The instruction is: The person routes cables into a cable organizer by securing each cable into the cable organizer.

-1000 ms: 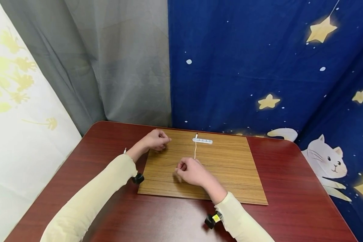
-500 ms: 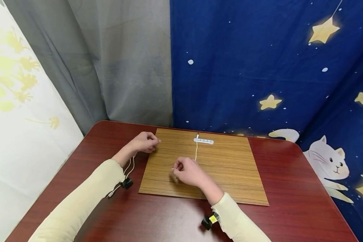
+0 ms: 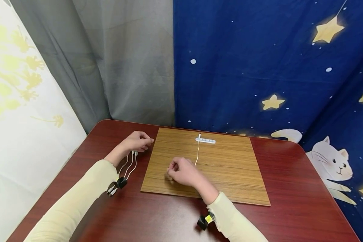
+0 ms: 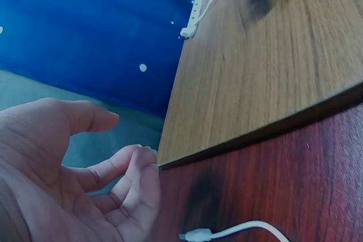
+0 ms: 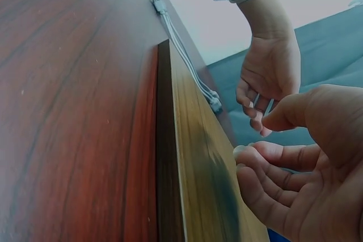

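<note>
My left hand (image 3: pixel 136 141) hovers just left of the wooden board, fingers loosely curled with nothing between them. Below it, several white charging cables (image 3: pixel 134 166) lie on the table; one plug (image 4: pixel 198 234) shows in the left wrist view. Over the board's left half is my right hand (image 3: pixel 184 171), also loosely curled; the right wrist view shows a gap between thumb and fingers. A white cable clip strip (image 3: pixel 208 141) sits near the board's far edge. One white cable (image 3: pixel 198 151) crosses its left end and runs toward the right hand, which hides the rest.
The wood-grain board (image 3: pixel 230 168) lies on a dark red table (image 3: pixel 157 215), its edge slightly raised. A grey curtain (image 3: pixel 133 67) and a blue starry curtain (image 3: pixel 230 67) hang behind the table, and a white one (image 3: pixel 24 134) at the left.
My left hand has drawn back left from above the board, and the white cables beneath that arm have come into view. The right hand has shifted slightly left.
</note>
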Action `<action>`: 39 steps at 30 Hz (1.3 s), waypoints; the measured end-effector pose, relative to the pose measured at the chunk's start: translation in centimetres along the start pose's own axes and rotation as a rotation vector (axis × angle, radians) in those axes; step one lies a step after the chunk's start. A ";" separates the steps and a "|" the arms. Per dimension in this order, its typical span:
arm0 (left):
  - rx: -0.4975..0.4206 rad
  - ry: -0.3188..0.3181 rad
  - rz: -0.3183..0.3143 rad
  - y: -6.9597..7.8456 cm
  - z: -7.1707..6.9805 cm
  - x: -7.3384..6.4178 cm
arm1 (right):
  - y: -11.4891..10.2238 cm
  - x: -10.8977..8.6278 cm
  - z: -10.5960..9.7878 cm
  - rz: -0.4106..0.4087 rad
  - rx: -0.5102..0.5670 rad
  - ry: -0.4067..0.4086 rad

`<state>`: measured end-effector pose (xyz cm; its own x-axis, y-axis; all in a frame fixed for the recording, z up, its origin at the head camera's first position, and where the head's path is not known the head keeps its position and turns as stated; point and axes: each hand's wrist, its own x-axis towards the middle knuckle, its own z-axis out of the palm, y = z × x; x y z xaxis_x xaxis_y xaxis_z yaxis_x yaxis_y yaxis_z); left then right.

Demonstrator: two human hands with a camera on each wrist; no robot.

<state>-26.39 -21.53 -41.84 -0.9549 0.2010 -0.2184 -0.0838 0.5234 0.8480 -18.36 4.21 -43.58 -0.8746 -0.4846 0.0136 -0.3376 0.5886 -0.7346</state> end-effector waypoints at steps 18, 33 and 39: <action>0.045 0.023 -0.059 -1.6 -1.5 -0.6 | -1.2 0.9 2.6 -0.008 -0.027 -0.035; 0.070 0.012 -0.085 -2.8 -2.4 -1.1 | -3.0 1.3 4.8 -0.064 -0.084 -0.038; 0.068 0.021 -0.103 -3.2 -2.4 -1.4 | -3.5 1.5 5.5 -0.086 -0.095 -0.031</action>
<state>-25.47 -25.47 -43.05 -0.9480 0.1262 -0.2922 -0.1633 0.5952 0.7868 -16.55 -2.16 -44.71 -0.8305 -0.5547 0.0513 -0.4433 0.6022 -0.6640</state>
